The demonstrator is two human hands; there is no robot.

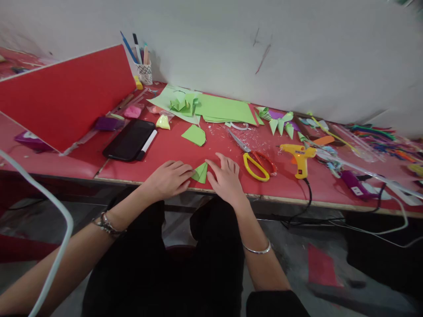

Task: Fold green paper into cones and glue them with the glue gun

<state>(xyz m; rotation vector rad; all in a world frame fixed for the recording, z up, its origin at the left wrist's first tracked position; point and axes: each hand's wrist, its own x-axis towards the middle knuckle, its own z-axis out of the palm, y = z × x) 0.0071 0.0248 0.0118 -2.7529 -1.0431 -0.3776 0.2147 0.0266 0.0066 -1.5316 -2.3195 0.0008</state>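
Note:
A small folded piece of green paper (200,173) lies near the table's front edge, with creases running up to a point. My left hand (170,179) holds down its left edge, fingers bent and close together. On the other side, my right hand (226,179) grips the paper with the index fingertip at its upper tip and the thumb by its right edge. Just beyond lies another cut green paper piece (194,134). Scissors (256,164) with yellow and red handles rest right of my right hand, blades open.
A yellow glue gun (299,157) stands at right, its cord hanging over the edge. Green sheets (226,108) and folded paper shapes (280,122) lie at the back. At left are a black phone (128,140), a marker (147,144), a red board (72,92) and a pen cup (144,73).

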